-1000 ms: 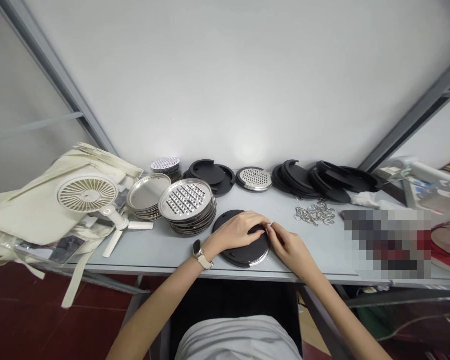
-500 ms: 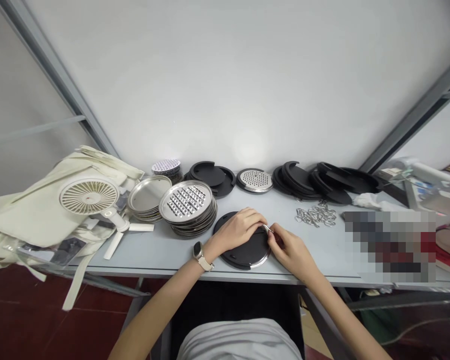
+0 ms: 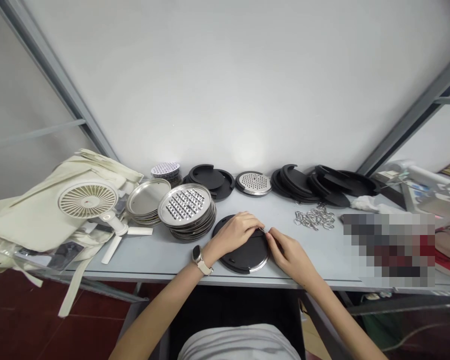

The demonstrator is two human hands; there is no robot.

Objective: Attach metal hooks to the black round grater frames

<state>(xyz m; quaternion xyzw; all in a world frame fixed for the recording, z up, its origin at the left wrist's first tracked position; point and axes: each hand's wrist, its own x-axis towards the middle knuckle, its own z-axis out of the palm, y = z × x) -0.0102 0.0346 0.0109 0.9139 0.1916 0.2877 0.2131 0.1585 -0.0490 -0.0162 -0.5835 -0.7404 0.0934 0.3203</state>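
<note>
We see the left hand laid across a black disc holder, fingers bent toward its right edge; their undersides are hidden, so we cannot tell whether they grip. At that edge, the thumb and forefinger of the right hand are pinched together on a small silver metal piece, which bridges the fingertips of both hands.

The holder lies flat on the pale table, near its front edge. We note a matte, round face with small dark slots—one visible near the wrist—and a bright metal rim exposed along the near right side.

Left of the holder, we find stacked grater plates; to its right, a pile of silver wire loops; behind, a holder-mounted perforated plate.
</note>
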